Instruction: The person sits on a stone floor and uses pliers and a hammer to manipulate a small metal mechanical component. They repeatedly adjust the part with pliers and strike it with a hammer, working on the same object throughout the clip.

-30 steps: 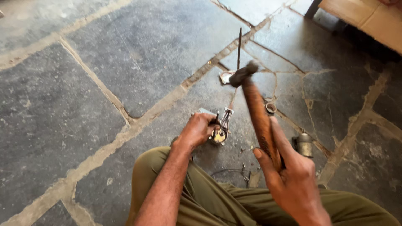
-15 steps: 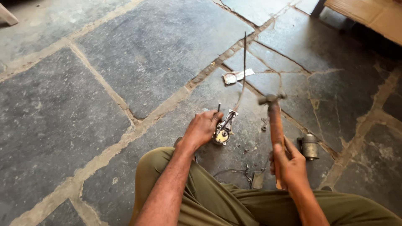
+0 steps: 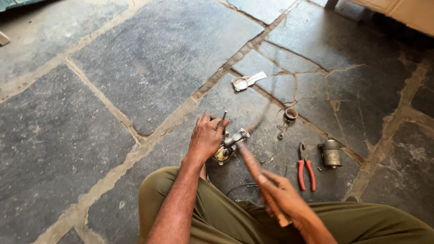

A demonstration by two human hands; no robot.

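Note:
My left hand [image 3: 206, 137] presses down on a small metal mechanical part [image 3: 227, 149] that rests on the stone floor, and a thin metal pin [image 3: 224, 116] stands between its fingers. My right hand [image 3: 281, 198] grips the wooden handle of a hammer [image 3: 251, 163]. The hammer's metal head touches the part next to my left fingers. My legs in olive trousers [image 3: 226, 217] fill the bottom of the view.
Red-handled pliers [image 3: 305, 169] lie on the stone floor [image 3: 135, 68] to the right, beside a grey metal cylinder [image 3: 332, 153]. A small metal ring [image 3: 290, 113] and a flat shiny piece [image 3: 246, 81] lie farther out. A dark wire [image 3: 242, 186] curls by my knee.
The hammer was raised in my right hand and has swung down onto the metal part. My left hand has stayed on the part.

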